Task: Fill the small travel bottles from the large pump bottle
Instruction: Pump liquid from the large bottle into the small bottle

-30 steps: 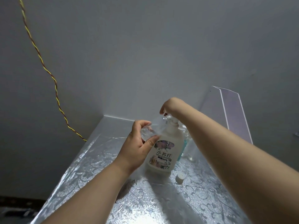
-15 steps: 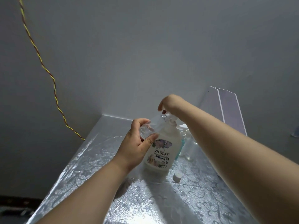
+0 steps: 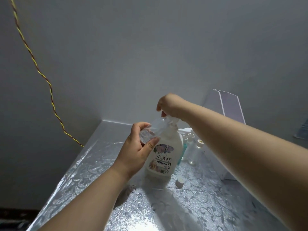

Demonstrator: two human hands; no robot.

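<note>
A large white pump bottle [image 3: 164,157] with a flowered label stands on the silver patterned table [image 3: 200,205]. My left hand [image 3: 135,151] grips a small clear travel bottle [image 3: 153,130], tilted with its mouth up at the pump's spout. My right hand [image 3: 168,104] rests on top of the pump head [image 3: 172,120], fingers curled down over it; the head is mostly hidden. A small white cap [image 3: 180,180] lies on the table to the right of the big bottle's base.
Several small clear bottles [image 3: 193,152] and a teal one [image 3: 183,150] stand behind the pump bottle on the right. A white box [image 3: 231,107] leans at the back right. A yellow-red twisted cord [image 3: 41,74] hangs along the left wall.
My right hand and the pump head have risen slightly. The left hand still holds the small bottle at the spout. The camera view has shifted a little.
</note>
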